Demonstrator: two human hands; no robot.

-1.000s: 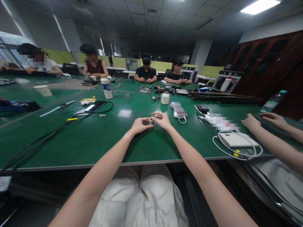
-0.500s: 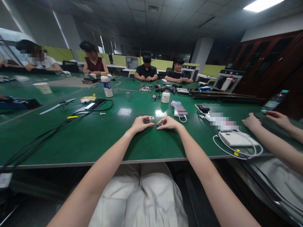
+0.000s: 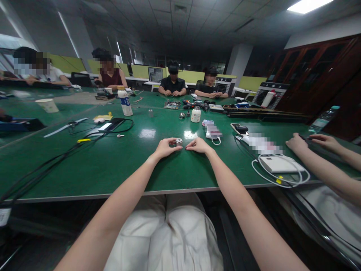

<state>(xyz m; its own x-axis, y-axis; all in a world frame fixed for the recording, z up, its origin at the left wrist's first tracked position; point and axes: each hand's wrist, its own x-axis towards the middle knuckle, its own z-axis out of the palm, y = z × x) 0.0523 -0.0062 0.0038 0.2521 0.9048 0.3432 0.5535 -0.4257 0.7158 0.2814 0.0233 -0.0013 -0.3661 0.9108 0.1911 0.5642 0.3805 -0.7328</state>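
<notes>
Small metal cylinder (image 3: pixel 179 142) in the left hand (image 3: pixel 166 148), near middle of the green table (image 3: pixel 175 171).
Thumb and fingers clamp it upright; just right, the right hand (image 3: pixel 199 145) bunches its fingertips, whether closed on anything I can't tell. Farther left stand a paper cup (image 3: pixel 47 106) and blue-labelled bottle (image 3: pixel 125 101), contents hidden.

The room is dim, its grey tiled ceiling (image 3: pixel 158 35) fading to near-black toward the back. A bright white rectangular ceiling light (image 3: pixel 310 5) glows at upper right; pale daylight enters a window (image 3: pixel 10 46) at far left. Two white glare patches shine on the glossy green surface (image 3: pixel 101 169). Wide-angle distortion slants the reddish-brown wooden cabinets (image 3: pixel 321 69) at right. The small silver metal cylinder (image 3: pixel 179 142) at the left hand (image 3: pixel 165 148) looks soft in detail, mosaic blocks cover several areas, and deep shadow lies beneath the surface.
</notes>
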